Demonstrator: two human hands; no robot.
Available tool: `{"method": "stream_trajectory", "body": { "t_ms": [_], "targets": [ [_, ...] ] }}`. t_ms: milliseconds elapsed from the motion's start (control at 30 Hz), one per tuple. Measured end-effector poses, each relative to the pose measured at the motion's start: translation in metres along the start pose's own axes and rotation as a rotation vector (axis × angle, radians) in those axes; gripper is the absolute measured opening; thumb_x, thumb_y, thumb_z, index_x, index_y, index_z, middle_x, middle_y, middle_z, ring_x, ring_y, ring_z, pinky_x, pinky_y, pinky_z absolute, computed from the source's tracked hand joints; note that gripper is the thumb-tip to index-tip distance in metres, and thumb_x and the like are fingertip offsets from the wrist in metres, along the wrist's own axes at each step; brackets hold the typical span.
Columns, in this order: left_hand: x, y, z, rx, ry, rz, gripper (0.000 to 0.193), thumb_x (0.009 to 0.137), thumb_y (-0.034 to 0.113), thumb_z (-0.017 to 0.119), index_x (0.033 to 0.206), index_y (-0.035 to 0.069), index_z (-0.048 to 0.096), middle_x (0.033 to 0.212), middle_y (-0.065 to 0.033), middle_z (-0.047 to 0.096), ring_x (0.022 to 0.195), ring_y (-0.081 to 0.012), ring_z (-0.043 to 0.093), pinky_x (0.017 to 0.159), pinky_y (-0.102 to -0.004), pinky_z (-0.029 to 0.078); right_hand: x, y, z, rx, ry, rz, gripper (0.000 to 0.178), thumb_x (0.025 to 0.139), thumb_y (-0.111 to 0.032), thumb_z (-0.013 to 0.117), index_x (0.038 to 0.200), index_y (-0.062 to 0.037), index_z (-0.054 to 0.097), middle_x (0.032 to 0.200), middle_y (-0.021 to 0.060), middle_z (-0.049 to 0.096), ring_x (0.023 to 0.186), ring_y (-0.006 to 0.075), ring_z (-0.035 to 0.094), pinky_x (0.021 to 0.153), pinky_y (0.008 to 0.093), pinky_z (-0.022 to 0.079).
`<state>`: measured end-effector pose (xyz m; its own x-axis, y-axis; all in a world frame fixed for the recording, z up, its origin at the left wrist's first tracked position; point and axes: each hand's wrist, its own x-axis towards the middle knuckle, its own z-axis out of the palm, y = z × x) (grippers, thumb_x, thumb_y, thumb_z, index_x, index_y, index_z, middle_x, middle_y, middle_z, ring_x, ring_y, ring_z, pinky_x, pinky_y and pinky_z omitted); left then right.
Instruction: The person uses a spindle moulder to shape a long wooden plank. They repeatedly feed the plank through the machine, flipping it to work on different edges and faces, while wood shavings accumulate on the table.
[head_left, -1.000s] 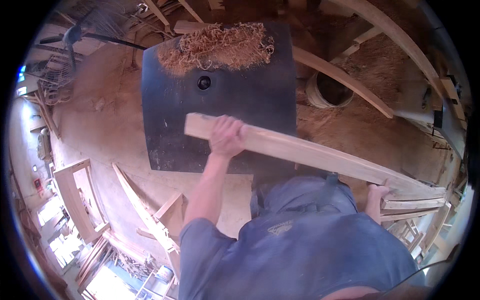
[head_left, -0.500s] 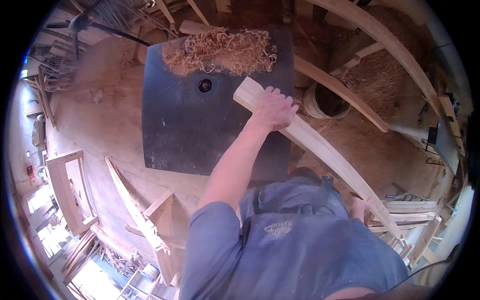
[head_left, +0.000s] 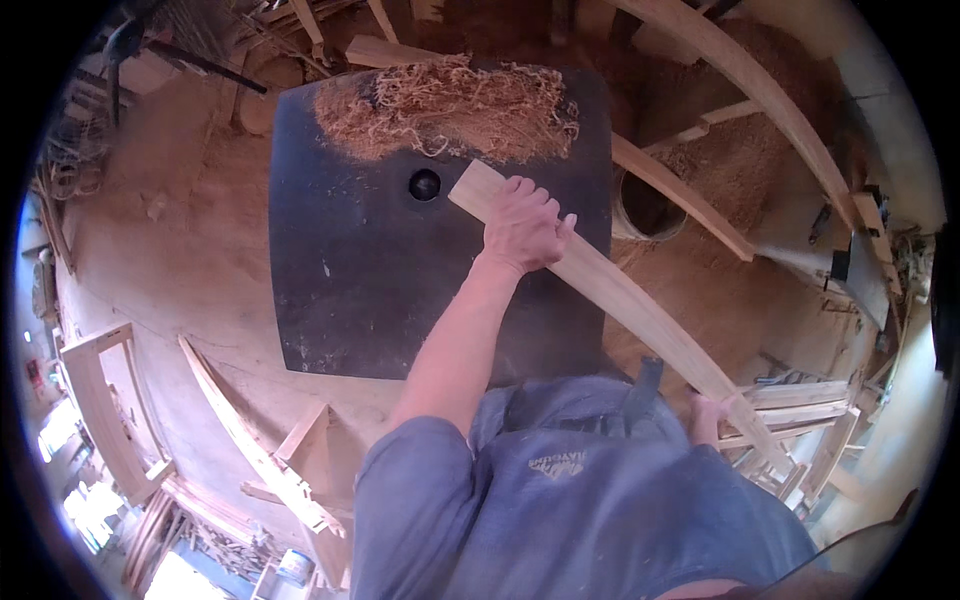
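Slanting over the right side of the tabletop (head_left: 350,290), the wooden board (head_left: 640,308) could swing if the left hand (head_left: 525,222) slips, its grip wrapped round it; the right hand's (head_left: 708,412) closure I can't tell.

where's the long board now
Mostly right of centre in the head view, the board slants, left hand gripping near its upper end over the dark table.

A woodworking shop, with heaped shavings (head_left: 470,110), dark table (head_left: 430,300) and stacked boards (head_left: 800,411).
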<state>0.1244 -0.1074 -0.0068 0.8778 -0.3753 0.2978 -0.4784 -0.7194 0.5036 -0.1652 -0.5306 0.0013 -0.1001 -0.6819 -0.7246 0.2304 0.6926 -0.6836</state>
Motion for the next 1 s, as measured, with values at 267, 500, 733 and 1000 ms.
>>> {"method": "stream_trajectory", "body": {
  "t_ms": [267,500,733,1000],
  "targets": [
    [0.004,-0.024,-0.004,-0.002,-0.026,-0.050,0.026,0.088,0.031,0.065,0.072,0.010,0.068,0.081,-0.0077,0.066,0.096,-0.0252,0.060,0.096,-0.0394,0.043,0.035,0.014,-0.029,-0.086,0.057,-0.011,0.070,0.089,-0.070,0.045,0.136,-0.0194,0.057,0.135,0.0069,0.060,0.122,0.0348,0.058,0.099,0.0587,0.048],
    [0.001,-0.032,-0.008,-0.023,-0.040,-0.053,0.024,0.088,0.028,0.063,0.075,0.009,0.070,0.084,-0.0085,0.068,0.098,-0.0255,0.060,0.098,-0.0395,0.043,0.021,0.029,-0.042,-0.093,0.082,-0.010,0.071,0.088,-0.073,0.043,0.136,-0.0223,0.058,0.135,0.0052,0.060,0.124,0.0324,0.057,0.099,0.0584,0.046],
    [-0.006,-0.036,-0.015,-0.014,-0.057,-0.070,0.023,0.088,0.027,0.063,0.074,0.009,0.069,0.083,-0.0077,0.067,0.096,-0.0251,0.059,0.097,-0.0386,0.043,0.006,0.038,-0.045,-0.086,0.109,-0.010,0.074,0.089,-0.074,0.039,0.137,-0.0215,0.056,0.138,0.0039,0.058,0.127,0.0336,0.054,0.098,0.0618,0.044],
    [-0.020,-0.037,-0.022,-0.001,-0.007,-0.058,0.024,0.087,0.026,0.063,0.071,0.009,0.068,0.080,-0.0074,0.066,0.092,-0.0246,0.059,0.093,-0.0385,0.044,-0.011,0.043,-0.034,-0.067,0.165,-0.019,0.067,0.088,-0.068,0.047,0.132,-0.0204,0.061,0.135,0.0049,0.061,0.124,0.0320,0.055,0.099,0.0592,0.045]
  ]
}}
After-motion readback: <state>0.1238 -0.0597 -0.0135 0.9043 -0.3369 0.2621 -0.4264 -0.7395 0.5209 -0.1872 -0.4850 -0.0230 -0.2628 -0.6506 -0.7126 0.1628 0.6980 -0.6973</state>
